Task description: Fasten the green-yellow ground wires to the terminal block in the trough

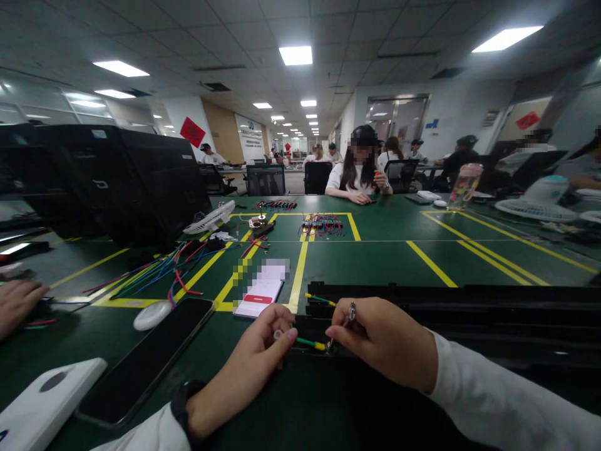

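My left hand [263,344] is closed, with thumb and fingers pinching a short green wire [305,341]. The wire's yellow sleeved end meets a small metal fastening [330,346] on a long black panel [469,326]. In my right hand [382,335] is a slim metal tool [351,312], gripped between thumb and fingers, its lower tip down at that fastening. The tool's exact kind is hard to make out. Just beyond my right hand, a second green wire with yellow ends [320,299] rests along the panel.
A phone [145,360], a lit phone [260,291], a white round case [153,315] and a white box [49,401] lie nearby. Loose coloured wires [159,269] spread leftward. Another person's hand [19,307] is at the left edge; a co-worker [359,169] sits opposite.
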Demonstrator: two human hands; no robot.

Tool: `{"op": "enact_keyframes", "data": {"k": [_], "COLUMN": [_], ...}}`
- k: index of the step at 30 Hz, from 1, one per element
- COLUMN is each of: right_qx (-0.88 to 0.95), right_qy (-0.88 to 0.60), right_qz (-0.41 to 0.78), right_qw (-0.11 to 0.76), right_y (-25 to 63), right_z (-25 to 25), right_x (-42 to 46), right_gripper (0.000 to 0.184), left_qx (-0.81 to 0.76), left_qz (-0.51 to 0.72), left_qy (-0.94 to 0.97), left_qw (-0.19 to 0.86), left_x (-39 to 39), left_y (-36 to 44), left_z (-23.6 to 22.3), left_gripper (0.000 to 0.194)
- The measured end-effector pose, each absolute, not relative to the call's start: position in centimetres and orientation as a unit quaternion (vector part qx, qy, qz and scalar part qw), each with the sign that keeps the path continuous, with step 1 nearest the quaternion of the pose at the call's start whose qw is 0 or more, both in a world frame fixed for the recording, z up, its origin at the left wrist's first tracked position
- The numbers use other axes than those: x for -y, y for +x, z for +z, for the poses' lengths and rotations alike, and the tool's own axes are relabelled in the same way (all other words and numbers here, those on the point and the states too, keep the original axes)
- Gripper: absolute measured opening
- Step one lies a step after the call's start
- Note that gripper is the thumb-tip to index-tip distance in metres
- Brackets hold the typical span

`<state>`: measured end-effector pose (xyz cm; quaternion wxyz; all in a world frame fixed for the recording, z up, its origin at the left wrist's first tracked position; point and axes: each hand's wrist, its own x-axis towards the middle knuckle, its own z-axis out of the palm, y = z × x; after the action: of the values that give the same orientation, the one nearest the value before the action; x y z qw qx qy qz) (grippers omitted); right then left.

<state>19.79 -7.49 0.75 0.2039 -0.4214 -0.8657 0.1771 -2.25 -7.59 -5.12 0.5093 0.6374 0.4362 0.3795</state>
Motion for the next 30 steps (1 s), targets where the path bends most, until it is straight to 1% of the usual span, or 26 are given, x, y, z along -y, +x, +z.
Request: {"op": "enact_keyframes", "data": {"k": [3, 8, 12, 20, 30], "right_qx": [0.866, 0.873, 0.858, 0.855, 0.866], "right_qy": [-0.416, -0.391, -0.401, -0.432, -0.423], "right_qz": [0.196, 0.238, 0.254, 0.195, 0.191], "right_qw": [0.195, 0.171, 0.198, 0.212, 0.185], "right_y": [19.9, 20.4, 20.7, 20.0, 19.8], "right_z": [0.8, 1.4, 2.0, 1.3, 1.1], "right_x": [7.4, 7.0, 7.0, 7.2, 7.2], "right_gripper": [0.013, 0.015, 0.018, 0.026, 0.017], "left_qx": [-0.437, -0.44, -0.436, -0.438, -0.436], "left_qz": [0.379, 0.375, 0.373, 0.372, 0.38], "left_qy": [0.635, 0.635, 0.636, 0.636, 0.638], "left_qw": [0.512, 0.513, 0.516, 0.515, 0.509], "left_x": [7.6, 7.6, 7.6, 7.7, 7.6], "left_y": [-2.3, -2.4, -2.3, -2.3, -2.5], "left_z": [-5.2, -5.2, -5.1, -5.2, -5.3], "left_gripper": [0.016, 0.015, 0.014, 0.015, 0.014]}}
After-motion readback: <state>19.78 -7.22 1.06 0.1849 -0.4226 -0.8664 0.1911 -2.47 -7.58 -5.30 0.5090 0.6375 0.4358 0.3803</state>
